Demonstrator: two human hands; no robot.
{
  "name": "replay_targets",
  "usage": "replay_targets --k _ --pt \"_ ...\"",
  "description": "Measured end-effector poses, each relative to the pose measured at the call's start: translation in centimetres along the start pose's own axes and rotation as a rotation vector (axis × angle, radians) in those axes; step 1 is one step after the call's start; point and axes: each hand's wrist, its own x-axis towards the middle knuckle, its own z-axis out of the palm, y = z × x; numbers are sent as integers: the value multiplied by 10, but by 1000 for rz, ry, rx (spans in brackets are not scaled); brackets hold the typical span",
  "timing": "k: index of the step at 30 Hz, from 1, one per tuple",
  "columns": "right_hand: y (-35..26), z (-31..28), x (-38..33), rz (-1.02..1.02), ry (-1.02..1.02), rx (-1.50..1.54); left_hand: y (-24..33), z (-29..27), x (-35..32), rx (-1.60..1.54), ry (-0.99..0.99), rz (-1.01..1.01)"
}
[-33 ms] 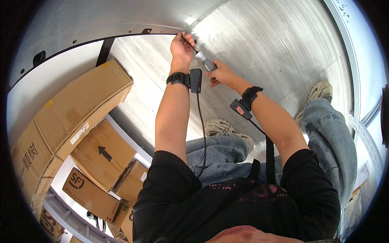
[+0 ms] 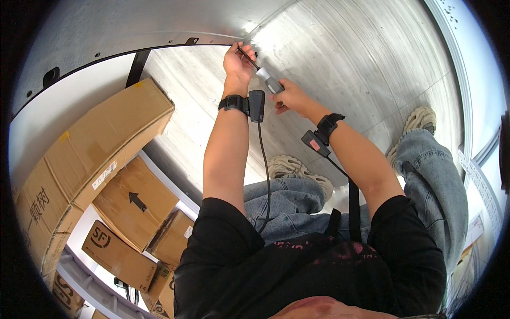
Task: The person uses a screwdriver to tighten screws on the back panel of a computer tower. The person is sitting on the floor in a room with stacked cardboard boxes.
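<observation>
A screwdriver [image 2: 273,84] with a grey handle and a dark shaft points up and left at the lower corner of a grey metal panel [image 2: 159,24]. My right hand [image 2: 291,98] is closed round the back end of the handle. Up by the panel's edge, my left hand [image 2: 239,63] has its fingers curled about the shaft near the tip. The tip itself and whatever it meets are hidden by those fingers. Several small holes and dark fittings [image 2: 192,41] line the panel's lower edge.
A long cardboard box [image 2: 95,133] lies to the left, with more brown boxes [image 2: 135,202] below it on a shelf. Pale wood-look floor [image 2: 361,64] spreads to the right of my hands. A white frame [image 2: 457,58] borders the right side. Cables [image 2: 264,175] hang from my wrist devices.
</observation>
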Motion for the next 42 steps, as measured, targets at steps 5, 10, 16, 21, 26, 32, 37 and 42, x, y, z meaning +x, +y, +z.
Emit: replay_targets --k 5,10,16,21,26,32,37,42 --pt "0 -1 0 26 -48 16 -2 1 0 61 5 46" --pt "4 -6 4 111 -170 346 -1 -1 -1 79 -7 59" --pt "7 9 6 -98 54 -81 0 1 -3 61 -10 41" --pt "-8 17 -1 -126 118 -399 3 2 -4 30 13 7" --pt "8 10 19 -147 153 -160 2 3 -7 10 -20 -2" --pt "13 7 28 -227 164 -514 -1 5 -8 -36 -21 9" --pt "9 12 19 -255 247 -443 -3 2 -2 -57 -25 14" --pt "1 13 13 -147 166 -243 -1 2 -2 -35 10 6"
